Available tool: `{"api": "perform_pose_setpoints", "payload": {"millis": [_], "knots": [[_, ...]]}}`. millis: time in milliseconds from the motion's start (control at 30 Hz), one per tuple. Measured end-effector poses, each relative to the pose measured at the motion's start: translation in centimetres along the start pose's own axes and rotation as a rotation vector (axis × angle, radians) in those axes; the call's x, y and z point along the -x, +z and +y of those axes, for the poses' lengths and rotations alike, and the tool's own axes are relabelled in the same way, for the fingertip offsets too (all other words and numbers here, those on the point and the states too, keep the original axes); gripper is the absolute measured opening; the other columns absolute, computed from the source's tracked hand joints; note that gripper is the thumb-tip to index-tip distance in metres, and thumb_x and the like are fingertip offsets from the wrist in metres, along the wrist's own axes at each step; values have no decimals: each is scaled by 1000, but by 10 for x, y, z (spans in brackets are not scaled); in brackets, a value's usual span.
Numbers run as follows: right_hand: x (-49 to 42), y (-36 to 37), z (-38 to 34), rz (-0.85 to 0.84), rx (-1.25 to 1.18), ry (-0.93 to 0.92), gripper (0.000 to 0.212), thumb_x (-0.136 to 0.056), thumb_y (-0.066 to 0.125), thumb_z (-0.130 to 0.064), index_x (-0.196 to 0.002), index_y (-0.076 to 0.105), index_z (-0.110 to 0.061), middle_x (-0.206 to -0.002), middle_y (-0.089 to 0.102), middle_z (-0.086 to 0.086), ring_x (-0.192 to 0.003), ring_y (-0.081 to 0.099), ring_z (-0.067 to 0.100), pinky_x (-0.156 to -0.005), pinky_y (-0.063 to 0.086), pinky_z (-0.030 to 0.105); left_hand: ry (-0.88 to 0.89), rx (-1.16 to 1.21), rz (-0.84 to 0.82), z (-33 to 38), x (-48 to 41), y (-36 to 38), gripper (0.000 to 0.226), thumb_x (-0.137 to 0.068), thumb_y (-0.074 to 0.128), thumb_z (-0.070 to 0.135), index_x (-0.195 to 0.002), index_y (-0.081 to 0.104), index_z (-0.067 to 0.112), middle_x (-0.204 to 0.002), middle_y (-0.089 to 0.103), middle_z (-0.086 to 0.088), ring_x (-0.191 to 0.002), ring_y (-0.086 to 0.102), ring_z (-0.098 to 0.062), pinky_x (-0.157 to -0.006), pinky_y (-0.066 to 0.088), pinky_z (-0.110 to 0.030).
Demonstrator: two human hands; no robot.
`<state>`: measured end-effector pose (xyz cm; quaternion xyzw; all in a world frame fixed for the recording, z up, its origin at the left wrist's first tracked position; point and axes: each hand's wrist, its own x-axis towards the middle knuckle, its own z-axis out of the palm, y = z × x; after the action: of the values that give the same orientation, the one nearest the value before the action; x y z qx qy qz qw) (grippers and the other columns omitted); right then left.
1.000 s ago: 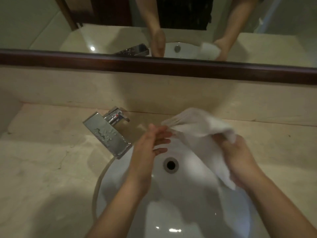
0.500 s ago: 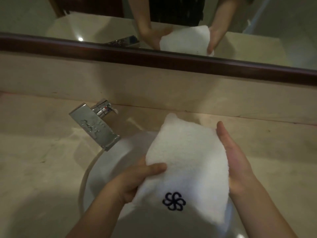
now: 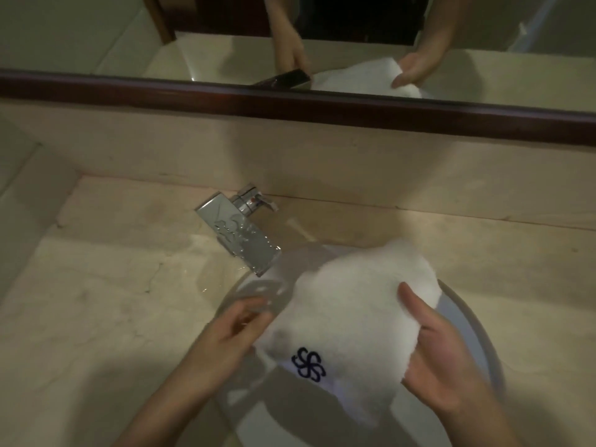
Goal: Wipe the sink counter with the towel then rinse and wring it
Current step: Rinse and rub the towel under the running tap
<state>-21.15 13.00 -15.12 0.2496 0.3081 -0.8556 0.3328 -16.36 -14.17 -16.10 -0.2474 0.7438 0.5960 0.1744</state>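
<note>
A white towel (image 3: 351,311) with a dark blue flower emblem hangs spread over the white round sink (image 3: 480,337). My right hand (image 3: 442,366) holds its right side, thumb on top and fingers underneath. At the towel's left edge is my left hand (image 3: 225,337), blurred, fingers loose and apart; it grips nothing that I can see. The beige stone counter (image 3: 113,301) surrounds the sink.
A chrome square faucet (image 3: 238,240) with water drops stands at the sink's back left, its spout close to my left hand. A dark wooden mirror frame (image 3: 290,103) runs above the backsplash, and the mirror reflects both hands and the towel.
The towel went from bunched in my right hand to spread between both hands. Now my left hand has let go of its left edge and the view has shifted right.
</note>
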Motion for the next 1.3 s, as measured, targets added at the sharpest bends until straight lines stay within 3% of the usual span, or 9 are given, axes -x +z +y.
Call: {"api": "perform_pose_setpoints", "payload": {"millis": [67, 200, 300, 367, 467, 633, 833, 1067, 1300], "knots": [[-5, 3, 3, 41, -34, -20, 48, -93, 57, -40, -124, 75, -8, -137, 69, 19, -121, 70, 35, -95, 58, 53, 70, -75, 107, 9, 17, -26, 30, -75, 74, 64, -92, 75, 39, -90, 78, 6, -87, 74, -11, -74, 60, -24], [-15, 14, 10, 50, -11, -35, 49, -87, 63, -39, -124, 75, -9, -138, 69, 17, -125, 68, 34, -105, 48, 55, 430, -192, 335, 74, 38, -51, 39, -82, 57, 59, -83, 72, 23, -71, 69, -2, -65, 64, -16, -65, 53, -26], [-24, 24, 19, 36, -13, -10, 49, -90, 61, -38, -125, 74, -7, -138, 69, 19, -124, 68, 34, -106, 50, 55, 721, -492, 425, 126, 12, -50, 28, -87, 63, 53, -97, 72, 28, -82, 68, 5, -75, 61, -12, -72, 49, -23], [-28, 30, 25, 15, -21, 21, 47, -96, 57, -36, -126, 73, -5, -137, 68, 19, -124, 68, 34, -110, 50, 55, 820, -754, 318, 148, -22, -48, 41, -87, 66, 54, -110, 73, 21, -101, 68, 1, -96, 61, -20, -86, 47, -30], [-34, 37, 33, -10, -6, 45, 49, -100, 56, -34, -137, 66, -3, -141, 65, 21, -130, 64, 37, -118, 39, 55, 735, -1108, 33, 164, -70, -46, 50, -89, 70, 52, -130, 66, 25, -126, 66, -2, -120, 57, -25, -98, 42, -32], [-46, 52, 39, -30, 45, 40, 52, -100, 57, -35, -143, 60, -5, -142, 65, 20, -130, 64, 35, -108, 52, 52, 477, -1344, -236, 178, -112, -42, 51, -83, 80, 43, -131, 68, 30, -130, 69, 3, -116, 63, -21, -93, 50, -30], [-57, 62, 43, -24, 67, 48, 51, -100, 56, -38, -139, 65, -5, -137, 69, 18, -124, 69, 32, -97, 61, 45, 421, -1288, -291, 174, -143, -46, 19, -85, 79, 36, -104, 81, 32, -91, 80, 0, -84, 73, -20, -81, 59, -36], [-67, 60, 52, -15, 43, 53, 55, -95, 60, -39, -139, 64, -6, -138, 68, 18, -128, 66, 32, -100, 58, 45, 544, -1272, -203, 165, -151, -47, 26, -83, 77, 47, -105, 80, 36, -97, 80, 7, -93, 69, -16, -85, 55, -35], [-69, 59, 53, -16, 18, 63, 56, -95, 59, -39, -138, 65, -4, -138, 68, 19, -128, 66, 34, -105, 53, 47, 518, -1234, -187, 164, -158, -46, 28, -81, 77, 53, -104, 80, 37, -93, 78, 8, -79, 62, -9, -63, 38, -23]]}}
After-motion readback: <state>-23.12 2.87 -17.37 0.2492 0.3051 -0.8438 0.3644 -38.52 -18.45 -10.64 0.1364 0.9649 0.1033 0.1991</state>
